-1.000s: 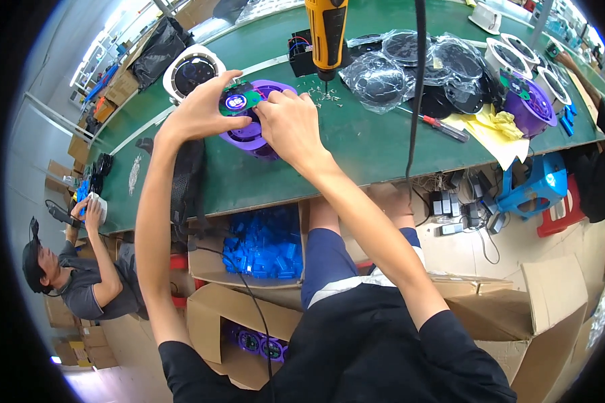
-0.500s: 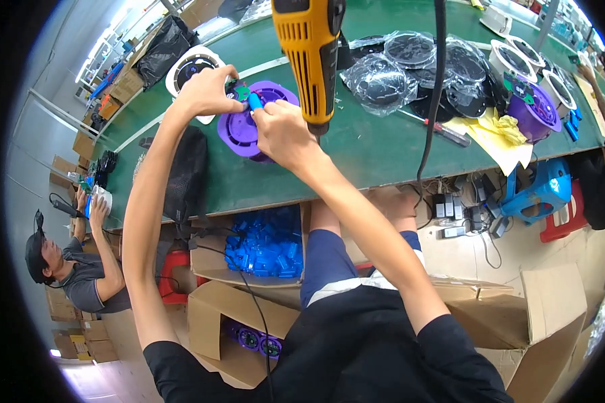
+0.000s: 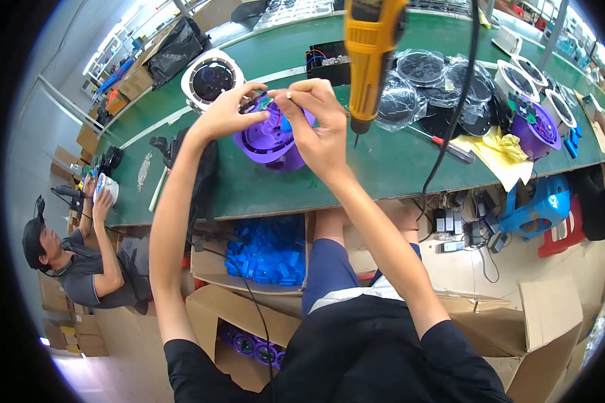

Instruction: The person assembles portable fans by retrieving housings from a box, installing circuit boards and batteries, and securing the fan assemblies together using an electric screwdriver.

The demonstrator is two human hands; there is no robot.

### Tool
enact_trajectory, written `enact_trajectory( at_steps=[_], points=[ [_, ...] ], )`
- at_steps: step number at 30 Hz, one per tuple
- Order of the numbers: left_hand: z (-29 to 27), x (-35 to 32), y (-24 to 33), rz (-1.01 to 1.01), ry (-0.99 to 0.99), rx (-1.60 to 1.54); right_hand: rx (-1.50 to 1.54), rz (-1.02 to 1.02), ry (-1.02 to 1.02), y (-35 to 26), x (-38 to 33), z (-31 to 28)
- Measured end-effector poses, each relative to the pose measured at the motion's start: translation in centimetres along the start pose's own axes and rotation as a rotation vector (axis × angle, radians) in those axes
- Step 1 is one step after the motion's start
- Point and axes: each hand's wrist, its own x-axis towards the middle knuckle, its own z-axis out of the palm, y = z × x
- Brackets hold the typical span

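Head view: a purple round housing [image 3: 267, 149] is set on the green worktop [image 3: 396, 161], directly below both hands, with its open face turned up. By the left hand [image 3: 230, 119] a green circuit board [image 3: 265, 103] is held over the housing's rim at 12 o'clock, its grip closed between thumb and fingers. By the right hand [image 3: 321, 121] a small whitish piece [image 3: 289, 95] is pinched between thumb and forefinger; exactly what it is cannot be told. A blue cylinder [image 3: 286, 124] is partly hidden under the right hand, at the housing's 1 o'clock side.

Taken from the housing, a white round unit [image 3: 212, 80] is placed at 11 o'clock and a black tray [image 3: 329, 72] at 1 o'clock. A yellow power driver [image 3: 370, 60] is hung at 2 o'clock, its bit pointed down. Film-wrapped black discs [image 3: 420, 67] are piled beyond it, and a red-handled screwdriver [image 3: 456, 149] is laid at 3 o'clock. At 6 o'clock, below the worktop's edge, blue parts [image 3: 265, 252] are heaped in a carton.
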Motion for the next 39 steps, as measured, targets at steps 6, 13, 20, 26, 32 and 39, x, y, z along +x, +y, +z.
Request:
enact_trajectory(
  at_steps=[6, 13, 20, 26, 32, 39],
  points=[
    [4.6, -2.7, 2.7, 0.127, 0.265, 0.324, 0.479, 0.370, 0.056, -5.6, -4.0, -2.2],
    [8.7, -13.7, 8.0, 0.179, 0.376, -0.155, 0.695, 0.772, 0.243, -7.1, -14.5, -6.7],
    [26.1, -25.2, 5.8, -0.451, -0.130, -1.264, 0.396, 1.083, -0.028, -6.8, -25.1, -3.4],
    [29.7, -27.0, -0.8, -0.562, -0.446, -0.329, -0.186, 0.869, -0.474, -3.3, -32.4, -5.9],
    [36.2, -31.1, -12.0, -0.852, -0.300, -0.004, -0.282, 0.966, -0.500, -2.9, -31.8, -10.4],
    [34.8, -30.4, -12.4, -0.709, -0.282, 0.089, -0.433, 0.801, -0.425, -3.6, -26.8, -13.2]
  ],
)
